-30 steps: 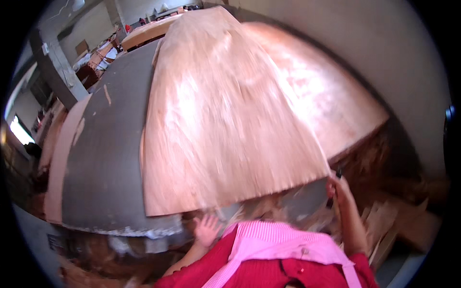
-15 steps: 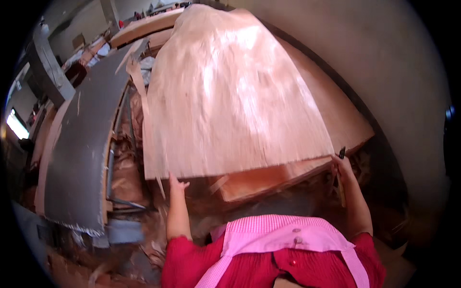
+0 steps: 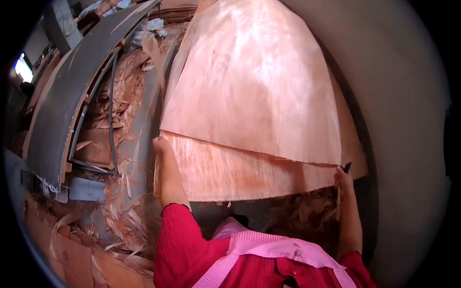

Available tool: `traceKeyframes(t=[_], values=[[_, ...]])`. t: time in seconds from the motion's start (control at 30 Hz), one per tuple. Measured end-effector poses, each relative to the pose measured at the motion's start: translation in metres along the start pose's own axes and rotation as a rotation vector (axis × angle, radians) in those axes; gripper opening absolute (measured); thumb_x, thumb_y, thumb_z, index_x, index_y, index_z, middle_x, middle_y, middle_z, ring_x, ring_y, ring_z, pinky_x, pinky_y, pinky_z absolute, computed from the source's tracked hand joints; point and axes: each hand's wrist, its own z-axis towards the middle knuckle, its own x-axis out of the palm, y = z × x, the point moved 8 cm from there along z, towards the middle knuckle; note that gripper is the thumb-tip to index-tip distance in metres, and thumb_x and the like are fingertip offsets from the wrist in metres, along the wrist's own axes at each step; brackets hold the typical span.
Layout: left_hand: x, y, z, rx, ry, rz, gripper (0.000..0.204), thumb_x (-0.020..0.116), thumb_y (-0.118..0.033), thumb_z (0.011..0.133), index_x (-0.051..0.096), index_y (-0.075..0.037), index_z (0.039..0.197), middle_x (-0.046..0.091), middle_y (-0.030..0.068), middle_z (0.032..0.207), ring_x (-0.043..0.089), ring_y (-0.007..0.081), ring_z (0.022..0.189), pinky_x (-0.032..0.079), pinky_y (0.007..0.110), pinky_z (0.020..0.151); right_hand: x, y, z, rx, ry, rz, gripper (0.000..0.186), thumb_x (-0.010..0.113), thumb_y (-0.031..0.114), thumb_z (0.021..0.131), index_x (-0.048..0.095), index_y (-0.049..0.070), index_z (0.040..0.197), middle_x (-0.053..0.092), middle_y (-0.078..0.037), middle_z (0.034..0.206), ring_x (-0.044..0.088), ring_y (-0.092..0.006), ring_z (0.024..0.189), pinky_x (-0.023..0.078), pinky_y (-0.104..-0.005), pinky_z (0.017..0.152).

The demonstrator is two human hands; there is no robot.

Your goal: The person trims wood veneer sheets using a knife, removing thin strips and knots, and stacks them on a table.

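Observation:
A large, thin sheet of pale pinkish wood veneer (image 3: 254, 96) stretches away from me, its near edge raised at a slant. My left hand (image 3: 162, 145) is closed at the sheet's near left corner; the fingertips are partly hidden. At the near right corner, my right hand (image 3: 343, 179) grips the sheet's edge. A slim tool with a black end (image 3: 347, 167) sticks up from that same hand; its kind is unclear. Below the lifted edge lies a stack of similar veneer (image 3: 240, 175), its top more orange.
To the left stands a long dark-grey panel (image 3: 72, 96) on a metal frame (image 3: 113, 110). Torn veneer scraps (image 3: 125, 211) litter the floor between it and the stack. A bare wall (image 3: 394, 120) runs along the right side.
The sheet has come down over the stack, its far end passing toward the top of the view. My left hand moved farther away from me than before; the right hand still holds its corner.

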Motion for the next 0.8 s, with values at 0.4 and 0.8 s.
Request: traceKeyframes(t=[0.4, 0.8], values=[[0.109, -0.063, 0.049, -0.384, 0.44, -1.113, 0.07, 0.06, -0.031, 0.081, 0.018, -0.011, 0.133, 0.041, 0.0218, 0.121, 0.049, 0.0333, 0.103, 0.044, 0.048, 0.081, -0.046, -0.051, 0.046, 0.027, -0.114, -0.119, 0.015, 0.052, 0.018, 0.084, 0.05, 0.007, 0.094, 0.041, 0.001, 0.052, 0.037, -0.0086, 0.037, 0.028, -0.0223, 0.033], [0.147, -0.134, 0.05, -0.374, 0.436, -1.269, 0.054, 0.053, 0.013, 0.071, 0.047, -0.008, 0.12, 0.048, 0.0205, 0.116, 0.05, 0.0319, 0.102, 0.045, 0.042, 0.083, -0.039, -0.05, 0.039, 0.08, -0.23, 0.096, 0.025, 0.056, 0.012, 0.079, 0.054, 0.004, 0.103, 0.05, -0.001, 0.065, 0.046, -0.0115, 0.049, 0.034, -0.024, 0.042]])
